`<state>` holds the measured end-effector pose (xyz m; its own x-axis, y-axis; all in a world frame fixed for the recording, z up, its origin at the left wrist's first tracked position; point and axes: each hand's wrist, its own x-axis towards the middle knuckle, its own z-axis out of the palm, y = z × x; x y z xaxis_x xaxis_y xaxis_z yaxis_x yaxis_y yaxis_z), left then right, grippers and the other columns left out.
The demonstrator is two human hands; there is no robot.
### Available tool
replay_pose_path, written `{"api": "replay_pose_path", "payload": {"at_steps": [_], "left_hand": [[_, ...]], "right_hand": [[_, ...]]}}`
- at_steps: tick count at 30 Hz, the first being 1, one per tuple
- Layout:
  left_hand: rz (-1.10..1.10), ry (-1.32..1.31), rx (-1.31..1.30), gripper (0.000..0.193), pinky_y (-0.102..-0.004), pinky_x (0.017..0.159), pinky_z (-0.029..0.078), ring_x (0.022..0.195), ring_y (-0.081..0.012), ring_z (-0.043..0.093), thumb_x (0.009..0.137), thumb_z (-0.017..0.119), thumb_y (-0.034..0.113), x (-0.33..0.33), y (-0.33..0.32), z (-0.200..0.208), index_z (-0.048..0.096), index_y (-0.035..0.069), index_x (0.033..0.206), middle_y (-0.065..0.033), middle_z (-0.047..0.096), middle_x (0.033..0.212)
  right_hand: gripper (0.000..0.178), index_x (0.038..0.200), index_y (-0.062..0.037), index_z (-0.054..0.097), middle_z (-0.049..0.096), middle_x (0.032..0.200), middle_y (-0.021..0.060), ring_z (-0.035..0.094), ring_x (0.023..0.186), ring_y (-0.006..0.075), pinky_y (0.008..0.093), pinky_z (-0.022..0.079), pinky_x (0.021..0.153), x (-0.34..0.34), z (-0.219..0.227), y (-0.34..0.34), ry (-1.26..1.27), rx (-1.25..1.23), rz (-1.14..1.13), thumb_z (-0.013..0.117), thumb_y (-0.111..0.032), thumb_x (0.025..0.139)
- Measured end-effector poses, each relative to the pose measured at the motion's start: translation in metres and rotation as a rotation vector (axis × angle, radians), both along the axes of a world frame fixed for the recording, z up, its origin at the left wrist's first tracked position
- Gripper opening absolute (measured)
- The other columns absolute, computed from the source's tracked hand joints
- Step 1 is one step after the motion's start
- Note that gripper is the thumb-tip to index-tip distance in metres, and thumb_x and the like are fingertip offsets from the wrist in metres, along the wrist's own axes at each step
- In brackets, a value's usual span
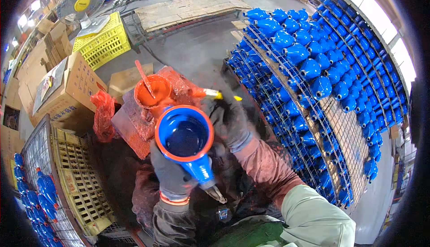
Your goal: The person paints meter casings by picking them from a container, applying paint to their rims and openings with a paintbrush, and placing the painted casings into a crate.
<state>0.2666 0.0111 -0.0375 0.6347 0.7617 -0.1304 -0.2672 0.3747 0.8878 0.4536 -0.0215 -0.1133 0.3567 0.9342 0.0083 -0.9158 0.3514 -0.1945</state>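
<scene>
My left hand (172,173), in a dark grey glove, is wrapped around the side of a blue painted funnel-shaped part (199,168). Its wide mouth faces up with an orange-red rim, and the narrow neck slants down to the right, ending in bare metal. My right hand (230,119), also gloved, grips a paintbrush (212,94) with a yellow handle just beyond the rim; the bristle end points left, against red-coated surfaces. Behind the part stands a pot of orange-red paint (150,98) with a red-coated stick (144,77) leaning in it.
A paint-smeared board (127,123) lies under the pot, beside a red plastic bag (104,114). Racks of blue parts (309,67) rise on the right. Cardboard boxes (74,94), a yellow crate (103,43) and a fan (80,2) stand left; a pale yellow crate (83,179) is nearer.
</scene>
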Motion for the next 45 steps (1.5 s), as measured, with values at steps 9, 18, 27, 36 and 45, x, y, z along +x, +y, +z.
{"api": "replay_pose_path", "payload": {"at_steps": [9,18,27,36,45], "left_hand": [[0.041,0.220,0.154,0.065,-0.0382,0.083,0.050,0.098,-0.0327,0.063,0.079,0.071,0.045,-0.003,0.018,-0.054,0.054,-0.001,0.122,-0.0184,0.060,0.117],[0.104,0.863,1.201,0.069,-0.0452,0.081,0.050,0.098,-0.0385,0.060,0.070,0.076,0.038,0.001,-0.001,-0.042,0.052,0.003,0.125,-0.0201,0.059,0.111],[-0.065,0.225,0.242,0.063,-0.0320,0.080,0.052,0.095,-0.0214,0.063,0.080,0.070,0.032,-0.009,0.010,-0.044,0.051,-0.005,0.127,-0.0161,0.062,0.110],[-0.496,-0.797,-0.927,0.067,-0.0520,0.074,0.055,0.106,-0.0431,0.058,0.088,0.048,0.056,-0.022,-0.002,-0.066,0.047,0.005,0.132,-0.0196,0.058,0.124],[-0.509,-0.829,-0.825,0.067,-0.0450,0.076,0.052,0.108,-0.0308,0.058,0.088,0.051,0.053,-0.010,-0.028,-0.049,0.041,0.008,0.136,-0.0151,0.051,0.131]], "right_hand": [[0.032,0.111,-0.0028,0.058,0.066,0.091,0.0085,0.065,0.072,0.0189,0.0303,0.054,0.063,-0.014,0.060,-0.011,-0.645,-0.225,-0.403,0.054,-0.031,0.096],[0.022,0.090,-0.0001,0.066,0.064,0.072,0.0072,0.061,0.058,0.0145,0.0290,0.048,0.052,-0.021,0.055,-0.015,-1.841,-0.549,-0.813,0.072,-0.019,0.082],[0.017,0.087,-0.0009,0.062,0.062,0.074,0.0092,0.058,0.053,0.0150,0.0284,0.046,0.048,-0.010,0.061,-0.020,-1.549,-0.360,-0.874,0.071,-0.015,0.083],[0.040,0.110,-0.0051,0.057,0.067,0.085,0.0104,0.063,0.062,0.0184,0.0305,0.054,0.054,-0.038,0.031,0.007,-0.291,-0.010,0.041,0.050,-0.042,0.097],[0.053,0.093,-0.0043,0.061,0.063,0.068,0.0035,0.058,0.048,0.0122,0.0190,0.047,0.040,-0.020,-0.056,0.014,-0.091,-0.053,0.255,0.050,-0.056,0.092]]}}
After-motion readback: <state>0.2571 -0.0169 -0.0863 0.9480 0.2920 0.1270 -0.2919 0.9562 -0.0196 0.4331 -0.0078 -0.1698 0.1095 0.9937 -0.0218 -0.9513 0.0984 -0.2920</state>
